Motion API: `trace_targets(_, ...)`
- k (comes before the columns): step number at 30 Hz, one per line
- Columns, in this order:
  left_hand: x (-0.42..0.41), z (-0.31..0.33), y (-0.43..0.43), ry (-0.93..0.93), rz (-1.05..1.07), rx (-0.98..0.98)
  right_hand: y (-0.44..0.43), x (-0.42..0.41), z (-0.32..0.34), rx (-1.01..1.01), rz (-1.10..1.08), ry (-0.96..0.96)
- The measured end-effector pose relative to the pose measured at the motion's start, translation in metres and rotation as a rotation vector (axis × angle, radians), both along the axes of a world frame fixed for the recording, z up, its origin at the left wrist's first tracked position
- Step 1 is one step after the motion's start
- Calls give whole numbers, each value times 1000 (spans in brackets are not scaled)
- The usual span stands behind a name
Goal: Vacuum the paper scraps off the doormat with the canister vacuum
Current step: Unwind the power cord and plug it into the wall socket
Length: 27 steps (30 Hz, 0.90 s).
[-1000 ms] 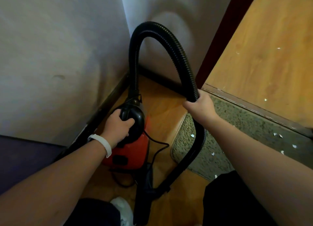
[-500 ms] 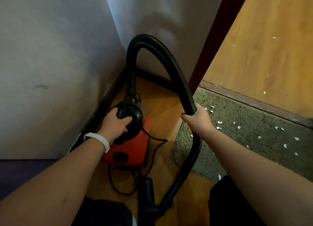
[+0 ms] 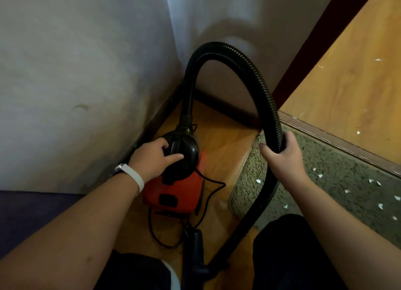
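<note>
A red canister vacuum (image 3: 173, 194) with a black domed top stands on the wood floor in the wall corner. My left hand (image 3: 155, 159) rests on that black top, fingers spread over it, not closed around anything. A black ribbed hose (image 3: 236, 57) arches up from the canister and comes down to the right, where my right hand (image 3: 282, 159) grips it. Below my hand the hose runs down to a black nozzle (image 3: 195, 259) on the floor between my legs. The green-grey doormat (image 3: 338, 181) lies to the right, dotted with several white paper scraps (image 3: 373, 182).
Grey walls (image 3: 76, 72) meet in a corner just behind the canister. A wooden door (image 3: 347, 76) with a dark frame runs along the mat's far edge. The black power cord (image 3: 208, 194) loops on the floor beside the canister. My dark-trousered knees fill the bottom edge.
My left hand has loosened from gripping the canister's top to lying on it with fingers spread. The right hand still holds the hose at about the same spot. The view has shifted slightly.
</note>
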State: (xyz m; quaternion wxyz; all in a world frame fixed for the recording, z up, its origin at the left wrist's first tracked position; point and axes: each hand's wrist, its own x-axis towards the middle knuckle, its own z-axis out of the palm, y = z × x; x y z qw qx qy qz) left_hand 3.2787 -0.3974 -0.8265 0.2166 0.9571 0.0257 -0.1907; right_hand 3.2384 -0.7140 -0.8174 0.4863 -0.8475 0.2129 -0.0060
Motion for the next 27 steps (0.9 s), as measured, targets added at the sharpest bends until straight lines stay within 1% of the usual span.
trace_targets(2,2,7,2,-37,0,3,2,0,4,-43,-28,-77)
trace_targets(6,3,20,2,-88,-22,-96,11,-3,9,-216,-9,-254)
trace_targets(9,3,27,5,-121,14,-189,26,-9,15,-305,113,-368)
trace_targets(11,2,32,7,-171,53,-242,41,-11,18,-334,258,-364)
trace_targets(15,-8,49,6,-240,85,-340,78,-8,19,-228,611,-185)
trace_targets(19,-23,70,6,-286,46,-382,124,-3,29,-80,822,-109)
trace_targets(21,-31,81,5,-317,45,-411,144,-3,39,8,864,-87)
trace_targets(23,-40,93,7,-357,54,-437,157,-3,47,140,867,-64)
trace_targets(25,-49,101,9,-396,64,-451,161,-2,52,294,808,-45)
trace_targets(27,-59,106,14,-431,69,-448,161,-4,54,425,725,21)
